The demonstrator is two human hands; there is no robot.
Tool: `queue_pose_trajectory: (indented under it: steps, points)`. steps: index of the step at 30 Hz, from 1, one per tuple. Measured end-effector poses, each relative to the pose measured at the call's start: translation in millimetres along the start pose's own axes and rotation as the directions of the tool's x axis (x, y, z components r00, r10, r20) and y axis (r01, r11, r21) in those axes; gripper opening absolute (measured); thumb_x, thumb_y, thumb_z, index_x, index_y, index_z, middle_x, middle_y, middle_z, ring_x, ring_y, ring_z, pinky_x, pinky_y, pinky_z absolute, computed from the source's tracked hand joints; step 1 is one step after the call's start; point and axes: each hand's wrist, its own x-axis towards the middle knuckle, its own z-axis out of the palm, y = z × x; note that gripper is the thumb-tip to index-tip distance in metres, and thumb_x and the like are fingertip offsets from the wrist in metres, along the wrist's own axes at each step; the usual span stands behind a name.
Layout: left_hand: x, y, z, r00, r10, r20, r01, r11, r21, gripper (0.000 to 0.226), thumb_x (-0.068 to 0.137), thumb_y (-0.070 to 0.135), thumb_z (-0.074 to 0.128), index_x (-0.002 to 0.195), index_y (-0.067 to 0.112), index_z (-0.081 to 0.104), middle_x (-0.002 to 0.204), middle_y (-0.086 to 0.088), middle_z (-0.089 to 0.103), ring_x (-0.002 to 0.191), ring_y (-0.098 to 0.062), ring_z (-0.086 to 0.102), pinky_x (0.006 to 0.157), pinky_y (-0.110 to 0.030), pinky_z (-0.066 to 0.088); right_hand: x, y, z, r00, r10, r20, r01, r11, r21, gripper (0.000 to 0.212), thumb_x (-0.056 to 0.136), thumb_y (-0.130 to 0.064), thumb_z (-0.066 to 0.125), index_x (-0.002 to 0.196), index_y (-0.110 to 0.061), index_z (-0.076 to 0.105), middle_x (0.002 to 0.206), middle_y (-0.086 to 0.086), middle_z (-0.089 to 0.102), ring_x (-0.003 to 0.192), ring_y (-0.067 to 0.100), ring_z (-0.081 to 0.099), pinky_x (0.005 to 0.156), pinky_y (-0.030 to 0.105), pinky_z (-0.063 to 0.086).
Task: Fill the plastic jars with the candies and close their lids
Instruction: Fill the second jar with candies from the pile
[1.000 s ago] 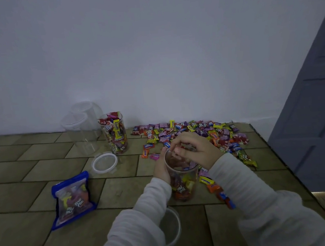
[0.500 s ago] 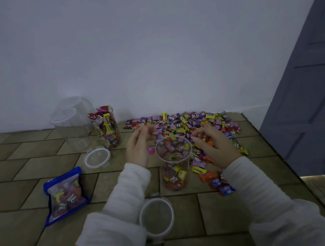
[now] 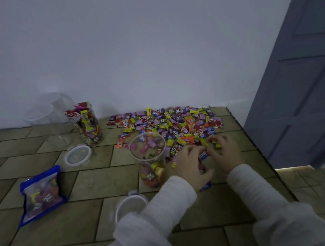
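A clear plastic jar (image 3: 150, 158), partly filled with candies and without a lid, stands in the middle of the tiled surface. Just right of it, my left hand (image 3: 191, 165) curls its fingers round a few wrapped candies. Beside that, my right hand (image 3: 226, 153) curls down onto candies at the near edge of the loose candy pile (image 3: 173, 124). A second jar (image 3: 87, 126), heaped full and uncovered, stands at the back left. One lid (image 3: 77, 154) lies in front of that jar. Another lid (image 3: 129, 206) lies near my left sleeve.
Two empty clear jars (image 3: 48, 119) stand against the white wall at far left. A blue-edged bag of candies (image 3: 41, 194) lies at front left. The surface drops off along its right edge (image 3: 255, 149), beside a grey door (image 3: 300, 94).
Both hands left the jar's mouth and moved right and down onto the candies beside it. My left hand crossed from the jar's left side to its right. The camera shifted.
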Motion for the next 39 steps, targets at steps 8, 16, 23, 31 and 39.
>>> queue_pose_trajectory:
  steps: [8,16,23,31,39]
  points:
    - [23,-36,59,0.965,-0.239,0.108,0.199,0.935,0.292,0.08,0.082,0.072,0.038,0.146,0.045,-0.001,0.156,0.003,-0.019,0.143,-0.028,-0.017,0.111,-0.058,0.001,21,27,14,0.967,0.001,0.256,0.071,0.959,-0.273,0.069,0.087,-0.062,0.049,0.146,-0.038,0.023,0.158,0.004,0.007,0.145,0.03,0.009,0.116,0.053,0.017]
    - [44,-33,60,0.965,-0.239,-0.108,0.262,0.9,0.349,0.076,0.074,0.06,0.007,0.138,0.033,0.039,0.143,-0.011,0.037,0.129,-0.033,0.036,0.097,-0.049,0.036,36,31,26,0.937,-0.104,0.334,0.227,0.907,-0.356,0.075,0.073,-0.073,0.007,0.143,-0.05,0.023,0.156,-0.001,0.015,0.145,0.024,0.009,0.114,0.053,0.011]
    - [57,-39,62,0.959,-0.189,-0.212,0.243,0.932,0.268,0.038,0.096,0.041,0.041,0.127,0.02,0.048,0.124,-0.009,0.047,0.115,-0.026,0.044,0.09,-0.036,0.043,35,33,26,0.942,-0.206,0.264,0.282,0.915,-0.29,0.039,0.093,-0.053,0.043,0.126,-0.033,0.053,0.134,-0.005,0.047,0.122,0.018,0.038,0.099,0.03,0.035]
    - [55,-38,61,0.954,-0.197,-0.228,0.247,0.943,0.222,0.033,0.1,0.039,0.034,0.114,0.016,0.053,0.114,-0.002,0.054,0.108,-0.018,0.048,0.086,-0.026,0.04,31,28,19,0.95,-0.18,0.254,0.247,0.933,-0.26,0.038,0.098,-0.047,0.038,0.121,-0.022,0.055,0.115,0.001,0.063,0.107,0.019,0.053,0.086,0.03,0.044]
    - [47,-36,59,0.926,-0.158,-0.343,0.156,0.987,-0.033,0.026,0.097,0.032,0.043,0.106,0.013,0.059,0.103,-0.002,0.056,0.096,-0.014,0.051,0.084,-0.026,0.043,22,27,7,0.947,-0.166,0.274,0.164,0.986,0.028,0.031,0.098,-0.046,0.04,0.114,-0.025,0.056,0.093,-0.008,0.058,0.086,0.011,0.057,0.066,0.018,0.04]
